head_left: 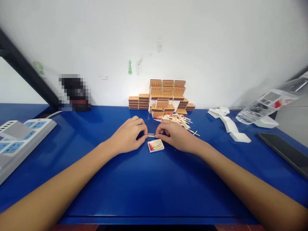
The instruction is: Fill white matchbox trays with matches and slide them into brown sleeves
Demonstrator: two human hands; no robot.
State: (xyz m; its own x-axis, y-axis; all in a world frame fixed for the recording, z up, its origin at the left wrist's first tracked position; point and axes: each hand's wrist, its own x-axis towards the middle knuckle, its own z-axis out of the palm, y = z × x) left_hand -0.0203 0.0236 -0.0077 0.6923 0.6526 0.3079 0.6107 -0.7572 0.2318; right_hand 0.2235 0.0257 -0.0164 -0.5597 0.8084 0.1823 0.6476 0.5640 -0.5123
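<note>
Several matches (151,135) lie level between my two hands, just behind a small white tray (149,148) that holds red-headed matches. My left hand (131,134) pinches their left ends between thumb and fingers. At their right ends, the thumb and fingers of my right hand (172,134) are closed on them too. A loose pile of matches (176,119) spreads over the blue table behind my right hand. Stacked matchboxes (167,90) stand behind the pile, against the wall.
On the blue table (144,189), a power strip (29,141) lies at the left and a pixelated dark object (76,93) stands behind it. Crumpled white paper (229,125), a clear plastic bottle (267,102) and a dark phone (284,150) are at the right.
</note>
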